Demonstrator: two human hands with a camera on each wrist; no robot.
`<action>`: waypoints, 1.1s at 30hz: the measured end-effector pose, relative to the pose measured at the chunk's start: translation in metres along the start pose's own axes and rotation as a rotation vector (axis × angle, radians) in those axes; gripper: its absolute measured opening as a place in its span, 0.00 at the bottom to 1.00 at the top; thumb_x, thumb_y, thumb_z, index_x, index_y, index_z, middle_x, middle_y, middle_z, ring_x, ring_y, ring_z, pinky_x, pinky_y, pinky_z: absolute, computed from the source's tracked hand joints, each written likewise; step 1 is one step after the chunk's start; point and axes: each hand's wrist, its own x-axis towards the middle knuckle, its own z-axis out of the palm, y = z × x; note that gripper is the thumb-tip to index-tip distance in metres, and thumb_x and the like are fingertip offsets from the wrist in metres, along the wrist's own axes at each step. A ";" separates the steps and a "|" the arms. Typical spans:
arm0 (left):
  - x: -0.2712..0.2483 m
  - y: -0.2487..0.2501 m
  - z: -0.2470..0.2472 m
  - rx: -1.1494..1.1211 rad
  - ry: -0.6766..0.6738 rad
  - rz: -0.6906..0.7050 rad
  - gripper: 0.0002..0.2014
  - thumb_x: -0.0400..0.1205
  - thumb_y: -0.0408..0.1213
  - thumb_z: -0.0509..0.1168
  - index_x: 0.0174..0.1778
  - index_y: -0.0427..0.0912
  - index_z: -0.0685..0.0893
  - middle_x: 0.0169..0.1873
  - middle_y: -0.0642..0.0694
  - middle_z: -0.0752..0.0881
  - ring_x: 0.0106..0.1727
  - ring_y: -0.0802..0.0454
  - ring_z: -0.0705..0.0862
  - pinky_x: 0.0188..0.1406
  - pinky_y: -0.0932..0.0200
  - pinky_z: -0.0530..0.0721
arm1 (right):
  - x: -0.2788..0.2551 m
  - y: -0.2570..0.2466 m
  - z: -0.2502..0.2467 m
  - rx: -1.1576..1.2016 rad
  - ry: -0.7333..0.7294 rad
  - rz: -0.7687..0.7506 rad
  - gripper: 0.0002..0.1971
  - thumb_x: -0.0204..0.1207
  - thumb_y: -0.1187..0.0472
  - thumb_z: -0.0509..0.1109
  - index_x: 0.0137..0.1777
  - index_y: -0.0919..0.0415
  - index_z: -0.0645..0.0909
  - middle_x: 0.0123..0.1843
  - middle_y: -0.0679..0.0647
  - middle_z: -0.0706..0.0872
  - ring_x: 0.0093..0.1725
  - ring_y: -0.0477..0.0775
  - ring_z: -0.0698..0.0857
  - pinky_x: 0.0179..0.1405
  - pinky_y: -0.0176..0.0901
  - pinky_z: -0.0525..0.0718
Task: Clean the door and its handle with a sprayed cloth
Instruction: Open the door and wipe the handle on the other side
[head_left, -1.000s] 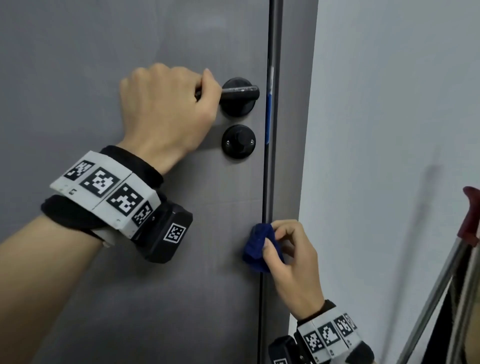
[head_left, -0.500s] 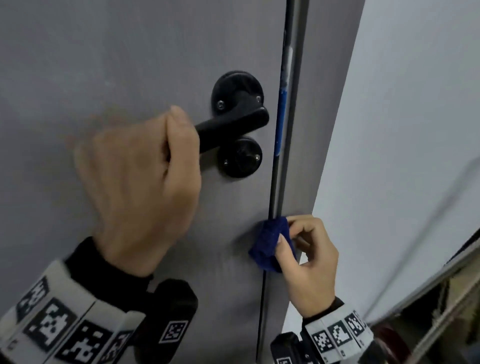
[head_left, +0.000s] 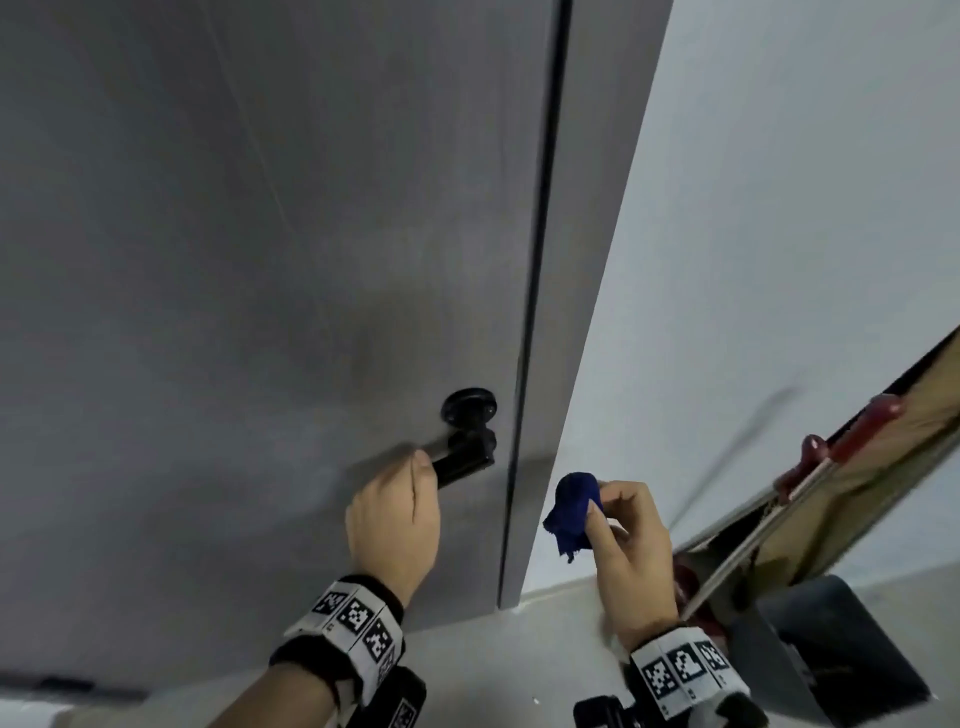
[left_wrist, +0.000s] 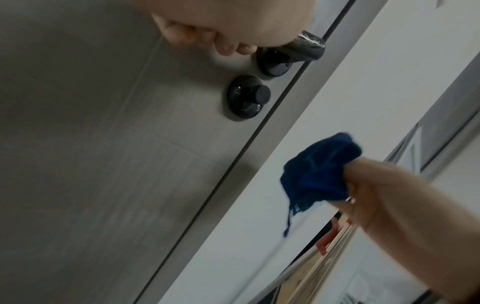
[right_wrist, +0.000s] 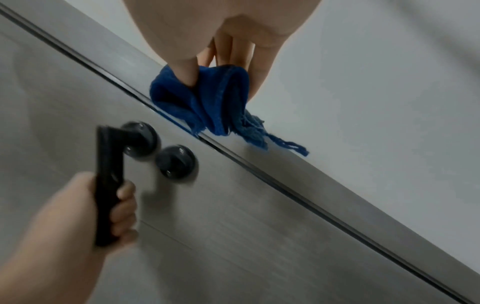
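Observation:
The grey door (head_left: 260, 260) fills the left of the head view, shut against its frame. My left hand (head_left: 395, 519) grips the black lever handle (head_left: 465, 457), which is tilted downward. The same handle (right_wrist: 109, 174) shows in the right wrist view with my fingers wrapped round it, above the round black lock knob (right_wrist: 175, 161). My right hand (head_left: 623, 545) pinches a bunched blue cloth (head_left: 571, 512) between thumb and fingers, held off the door in front of the frame and white wall. The cloth (left_wrist: 319, 174) hangs with loose threads below it.
A white wall (head_left: 779, 208) stands right of the door frame (head_left: 582, 312). At the far right lean metal poles with red grips (head_left: 831, 457) beside a dark object (head_left: 841, 649). Pale floor (head_left: 519, 649) runs along the door's bottom.
The head view has swung upward and back, so door and hands sit lower. My left hand pressed the lever down. My right hand lifted the cloth off the door edge and to the right.

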 end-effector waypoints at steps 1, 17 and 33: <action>-0.003 0.006 -0.010 0.043 -0.054 -0.025 0.24 0.85 0.50 0.43 0.30 0.42 0.74 0.23 0.49 0.76 0.24 0.42 0.77 0.26 0.58 0.67 | -0.003 -0.014 -0.006 0.005 -0.009 0.018 0.12 0.84 0.69 0.67 0.47 0.49 0.79 0.44 0.59 0.88 0.41 0.71 0.89 0.40 0.74 0.86; -0.090 0.112 -0.112 0.742 -0.610 -0.152 0.36 0.75 0.48 0.30 0.64 0.50 0.80 0.62 0.51 0.82 0.67 0.47 0.78 0.82 0.33 0.55 | -0.038 -0.123 -0.058 0.109 -0.172 0.020 0.06 0.87 0.65 0.65 0.50 0.54 0.73 0.33 0.55 0.83 0.37 0.53 0.83 0.44 0.46 0.86; -0.194 0.142 -0.153 0.801 -0.820 -0.168 0.21 0.91 0.47 0.43 0.71 0.40 0.73 0.67 0.41 0.79 0.71 0.42 0.75 0.81 0.39 0.58 | -0.149 -0.230 -0.048 0.168 -0.169 -0.289 0.17 0.84 0.70 0.66 0.70 0.56 0.82 0.57 0.32 0.88 0.58 0.32 0.86 0.58 0.26 0.82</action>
